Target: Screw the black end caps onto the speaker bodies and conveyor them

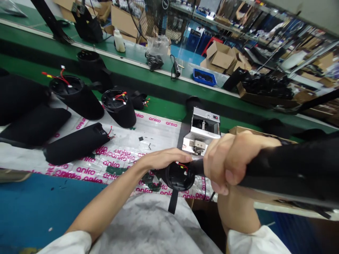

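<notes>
My right hand (233,162) is wrapped round a thick black electric screwdriver (288,169), which runs off to the right edge. Its narrower front end points left, at the rim of a black round speaker housing (180,180); the tip itself is hidden. My left hand (169,158) lies over the housing's far rim and holds it, fingers partly out of sight. Red and yellow wire ends show inside the housing, and a black strap (173,201) hangs from it towards me. Just beyond my hands stands a silver screw feeder (202,128) with a red switch.
Several black fabric-covered cylinders, one lying (76,143) and one upright (120,109), sit to the left on the printed plastic sheeting (159,132). Behind runs a green conveyor (159,106). A white bottle (119,40) and a blue tray (204,77) stand on the ledge.
</notes>
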A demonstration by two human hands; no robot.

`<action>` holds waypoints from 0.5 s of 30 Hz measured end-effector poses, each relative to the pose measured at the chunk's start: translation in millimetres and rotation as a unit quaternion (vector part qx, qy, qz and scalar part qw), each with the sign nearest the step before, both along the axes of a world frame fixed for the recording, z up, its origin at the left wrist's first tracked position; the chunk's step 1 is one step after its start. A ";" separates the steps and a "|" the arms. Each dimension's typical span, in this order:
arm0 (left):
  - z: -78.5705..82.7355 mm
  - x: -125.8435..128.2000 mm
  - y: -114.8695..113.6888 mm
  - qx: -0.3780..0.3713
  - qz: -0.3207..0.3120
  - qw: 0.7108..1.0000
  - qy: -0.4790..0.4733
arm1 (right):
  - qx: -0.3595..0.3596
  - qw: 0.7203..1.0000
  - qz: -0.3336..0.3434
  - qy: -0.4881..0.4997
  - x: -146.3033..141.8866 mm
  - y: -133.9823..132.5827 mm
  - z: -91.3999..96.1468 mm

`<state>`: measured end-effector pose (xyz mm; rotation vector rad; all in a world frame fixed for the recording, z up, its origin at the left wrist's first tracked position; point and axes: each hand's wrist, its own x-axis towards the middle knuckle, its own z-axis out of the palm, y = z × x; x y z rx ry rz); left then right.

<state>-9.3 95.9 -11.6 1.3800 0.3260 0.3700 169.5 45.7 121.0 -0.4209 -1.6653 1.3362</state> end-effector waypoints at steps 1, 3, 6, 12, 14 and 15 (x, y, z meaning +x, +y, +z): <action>-1.4 0.2 0.1 0.004 0.010 1.000 -0.005 | -0.005 1.000 0.023 0.017 1.4 1.9 -3.2; -5.1 0.3 -1.4 0.012 0.034 0.999 -0.019 | -0.009 0.998 0.020 0.055 1.7 2.3 -8.2; -15.3 -4.2 -16.6 0.025 0.097 0.994 -0.037 | -0.010 0.997 -0.031 0.070 -4.0 -5.0 -8.7; -47.0 -22.4 -97.5 0.144 0.370 0.914 -0.080 | -0.009 0.987 -0.110 0.112 10.2 -21.1 -2.1; -53.2 -19.7 -120.2 0.175 0.428 0.886 -0.037 | 0.009 0.976 -0.149 0.156 35.9 -20.6 -4.4; -54.9 -16.0 -127.6 0.193 0.446 0.874 -0.004 | 0.010 0.973 -0.157 0.167 50.4 -19.1 -6.4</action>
